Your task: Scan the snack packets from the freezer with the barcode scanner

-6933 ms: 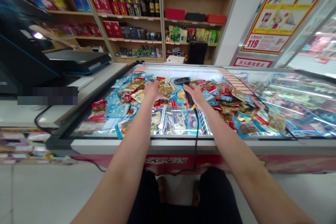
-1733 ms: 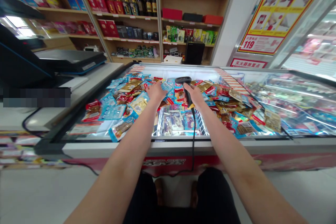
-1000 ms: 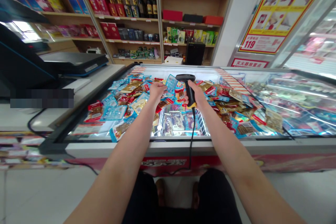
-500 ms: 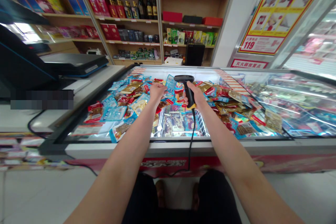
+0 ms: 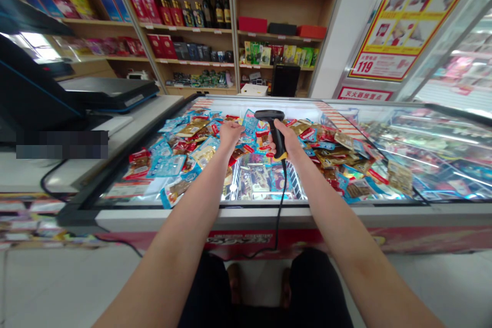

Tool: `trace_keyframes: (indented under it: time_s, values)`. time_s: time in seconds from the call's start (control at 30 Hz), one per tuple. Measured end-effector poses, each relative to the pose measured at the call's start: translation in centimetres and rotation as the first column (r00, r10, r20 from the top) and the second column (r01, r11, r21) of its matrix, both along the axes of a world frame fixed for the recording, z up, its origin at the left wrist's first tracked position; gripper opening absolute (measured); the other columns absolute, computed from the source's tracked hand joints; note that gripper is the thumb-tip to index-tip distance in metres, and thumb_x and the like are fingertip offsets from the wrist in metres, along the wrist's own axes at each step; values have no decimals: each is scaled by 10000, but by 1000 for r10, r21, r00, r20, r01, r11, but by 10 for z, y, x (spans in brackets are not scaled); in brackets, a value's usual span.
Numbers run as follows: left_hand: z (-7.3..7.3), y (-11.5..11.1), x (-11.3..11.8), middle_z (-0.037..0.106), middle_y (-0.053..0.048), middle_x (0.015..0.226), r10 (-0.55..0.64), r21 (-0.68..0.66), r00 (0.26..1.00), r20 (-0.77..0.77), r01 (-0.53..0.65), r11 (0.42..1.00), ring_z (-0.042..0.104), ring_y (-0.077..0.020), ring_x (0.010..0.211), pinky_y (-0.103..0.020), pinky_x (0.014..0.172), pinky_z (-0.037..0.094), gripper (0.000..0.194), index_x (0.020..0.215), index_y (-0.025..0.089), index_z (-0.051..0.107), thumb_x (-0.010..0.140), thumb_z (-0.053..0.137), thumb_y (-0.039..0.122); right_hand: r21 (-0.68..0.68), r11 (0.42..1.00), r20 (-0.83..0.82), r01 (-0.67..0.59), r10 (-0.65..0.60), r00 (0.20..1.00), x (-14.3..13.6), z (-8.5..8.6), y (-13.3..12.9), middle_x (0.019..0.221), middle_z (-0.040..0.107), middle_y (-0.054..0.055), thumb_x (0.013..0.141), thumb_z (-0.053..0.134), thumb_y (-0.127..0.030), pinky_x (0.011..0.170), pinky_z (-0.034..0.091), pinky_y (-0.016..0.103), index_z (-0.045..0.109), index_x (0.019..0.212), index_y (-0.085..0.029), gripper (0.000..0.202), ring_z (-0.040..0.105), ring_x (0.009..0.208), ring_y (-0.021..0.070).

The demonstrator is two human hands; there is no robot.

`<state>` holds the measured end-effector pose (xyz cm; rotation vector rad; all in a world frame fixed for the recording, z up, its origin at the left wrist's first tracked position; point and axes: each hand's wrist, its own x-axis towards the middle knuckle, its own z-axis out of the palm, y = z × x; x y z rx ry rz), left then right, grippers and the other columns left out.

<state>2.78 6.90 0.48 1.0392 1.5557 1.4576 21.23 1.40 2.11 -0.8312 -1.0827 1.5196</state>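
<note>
My right hand is wrapped round the handle of a black barcode scanner with a yellow end and a cable hanging down. To its left, my left hand pinches the edge of a light blue snack packet, held up just left of the scanner's head. Under and around both hands lie many snack packets in blue, red and gold, such as a blue one on the left and a gold one on the right. They rest on the glass top of a chest freezer.
The freezer's front edge runs across before me. Through the glass shows a white wire basket with packets inside. On the left counter stand a scale and a dark machine. Stocked shelves rise behind.
</note>
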Motion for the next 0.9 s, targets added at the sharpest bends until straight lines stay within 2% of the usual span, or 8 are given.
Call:
trace_keyframes:
  time_s: [0.37, 0.53, 0.9]
  values:
    - [-9, 9, -1, 643, 1, 658, -11, 18, 999, -34, 11, 1000, 744, -211, 743, -215, 536, 512, 215, 755, 207, 523, 697, 724, 157, -15, 1000, 82, -5, 7, 997, 0, 4, -7, 447, 555, 5, 890, 639, -648, 311, 391, 210, 550, 647, -196, 521, 470, 319, 100]
    - [-14, 14, -2, 640, 12, 679, -20, 33, 1000, -17, 20, 999, 747, -204, 738, -203, 526, 498, 234, 761, 213, 497, 694, 712, 150, -3, 1000, 56, 11, -11, 998, 0, 6, -10, 478, 584, 2, 881, 669, -632, 308, 394, 201, 567, 690, -193, 490, 481, 326, 98]
    - [-15, 15, -1, 647, 11, 679, -27, 37, 1000, -6, 27, 999, 756, -209, 754, -195, 500, 463, 227, 750, 216, 491, 719, 705, 146, -4, 1000, 43, -15, 15, 999, 2, 0, -4, 528, 614, 2, 870, 682, -641, 306, 405, 214, 567, 721, -193, 485, 505, 346, 102]
